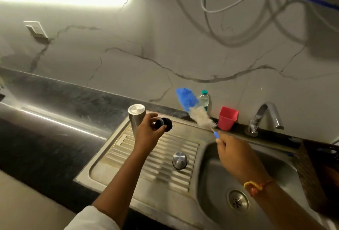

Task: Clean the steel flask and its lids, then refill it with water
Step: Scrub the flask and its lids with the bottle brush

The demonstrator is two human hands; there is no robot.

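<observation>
The steel flask (pixel 136 117) stands upside down at the far left corner of the sink's ribbed draining board (pixel 128 147). Just right of the flask, my left hand (pixel 148 132) holds a black inner lid (pixel 163 123) between thumb and fingers. A domed steel outer lid (pixel 179 160) rests on the board near the basin. My right hand (pixel 233 154) grips the blue handle of a bottle brush (pixel 201 117), whose pale bristle head points up and left toward the wall, above the sink's back edge.
The sink basin (pixel 216 183) with its drain (pixel 237 201) lies at the right, the tap (pixel 264 117) behind it. A red cup (pixel 227 118), a small plastic bottle (pixel 204 99) and a blue thing (pixel 186 98) stand by the wall. A dark basket (pixel 319 171) sits at the right edge.
</observation>
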